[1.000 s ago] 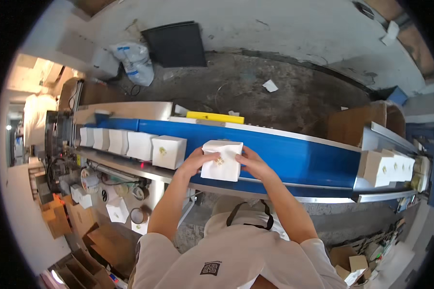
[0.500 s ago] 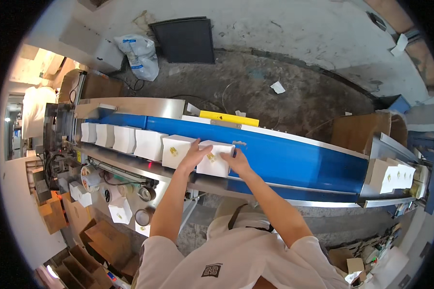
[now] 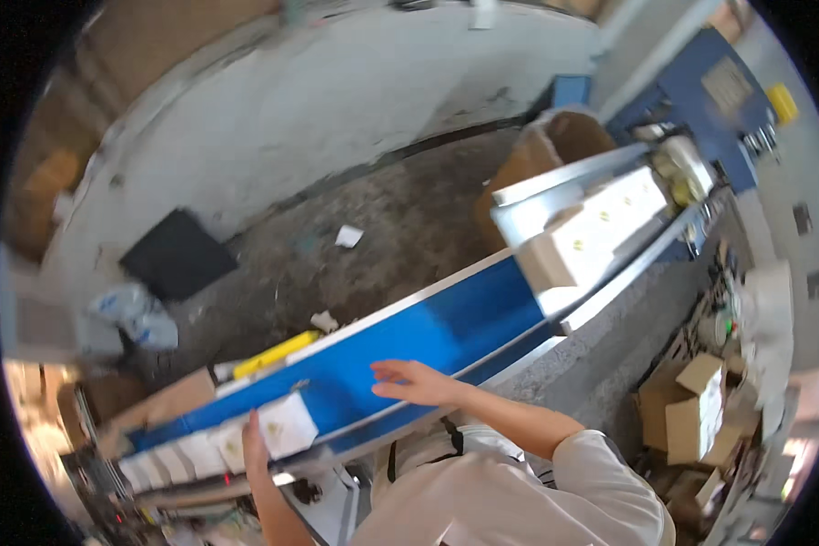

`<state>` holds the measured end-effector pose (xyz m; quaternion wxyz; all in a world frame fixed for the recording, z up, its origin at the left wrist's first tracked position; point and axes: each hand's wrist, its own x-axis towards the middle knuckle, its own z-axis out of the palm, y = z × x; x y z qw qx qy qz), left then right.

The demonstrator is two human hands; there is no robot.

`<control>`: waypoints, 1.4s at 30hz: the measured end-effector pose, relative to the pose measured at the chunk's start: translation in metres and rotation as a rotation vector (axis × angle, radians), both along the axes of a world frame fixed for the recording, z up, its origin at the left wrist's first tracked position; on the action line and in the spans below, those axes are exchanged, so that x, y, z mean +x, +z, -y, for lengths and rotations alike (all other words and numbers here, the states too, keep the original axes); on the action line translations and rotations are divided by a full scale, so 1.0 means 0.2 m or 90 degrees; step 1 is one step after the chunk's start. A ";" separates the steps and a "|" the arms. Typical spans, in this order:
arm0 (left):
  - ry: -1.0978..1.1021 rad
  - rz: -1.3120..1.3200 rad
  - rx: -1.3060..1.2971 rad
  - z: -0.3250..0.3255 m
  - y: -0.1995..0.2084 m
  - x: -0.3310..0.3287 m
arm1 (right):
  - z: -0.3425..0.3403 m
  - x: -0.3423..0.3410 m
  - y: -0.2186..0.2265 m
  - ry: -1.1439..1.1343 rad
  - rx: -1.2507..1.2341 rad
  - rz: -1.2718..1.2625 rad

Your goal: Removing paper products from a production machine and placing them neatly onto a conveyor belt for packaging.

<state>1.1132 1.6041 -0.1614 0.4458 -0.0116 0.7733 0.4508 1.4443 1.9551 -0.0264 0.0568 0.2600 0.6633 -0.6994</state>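
Observation:
A row of white boxes with small gold marks stands on the blue conveyor belt [image 3: 428,314] at the lower left. My left hand [image 3: 256,446] lies against the near left side of the endmost white box [image 3: 288,426], fingers stretched out and seen nearly edge-on, not wrapped round it. Whether it also touches the neighbouring box [image 3: 230,448] cannot be made out. My right hand [image 3: 411,382] hovers over the belt to the right of the row, fingers apart and nothing in it.
At the belt's far right end, more white boxes [image 3: 601,227] sit in a line on a metal chute [image 3: 569,177]. Behind it stands a large cardboard box [image 3: 505,173]. A yellow bar [image 3: 275,355] runs along the belt's far edge. Open cartons [image 3: 696,409] stand at right.
The view has swung to the right. My right hand has let go of the endmost box and moved rightward over the belt; my left hand stays beside that box.

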 end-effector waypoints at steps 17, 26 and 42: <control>-0.347 0.222 0.321 -2.25 0.53 1.67 | -2.74 2.52 0.27 -0.653 0.514 0.076; -0.183 0.273 0.357 -2.68 0.72 1.99 | -2.55 2.31 0.27 -0.539 0.371 0.067; -0.168 0.355 0.490 -1.81 0.70 1.17 | -0.81 0.59 0.17 -0.474 -0.116 -0.035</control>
